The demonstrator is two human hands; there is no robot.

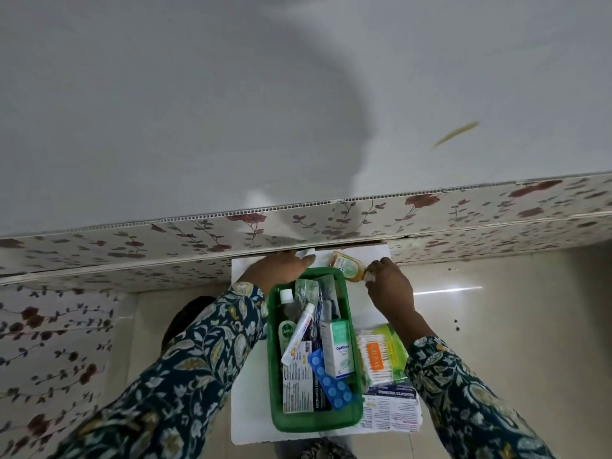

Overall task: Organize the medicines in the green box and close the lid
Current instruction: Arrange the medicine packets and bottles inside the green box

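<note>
Green box (273,369); blue blister strip (332,380); white tube (299,332); amber bottle (347,265); dark teal sleeves (185,376) with pale leaf print; cream wall panel (463,207) with red flowers.

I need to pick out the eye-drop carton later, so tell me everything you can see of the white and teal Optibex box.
The Optibex box is a small upright-format cardboard carton, teal at its far end, white with blue lettering below. It lies closed inside the green box, along its right wall, leaning over a blue blister strip. Neither hand touches it.
</note>
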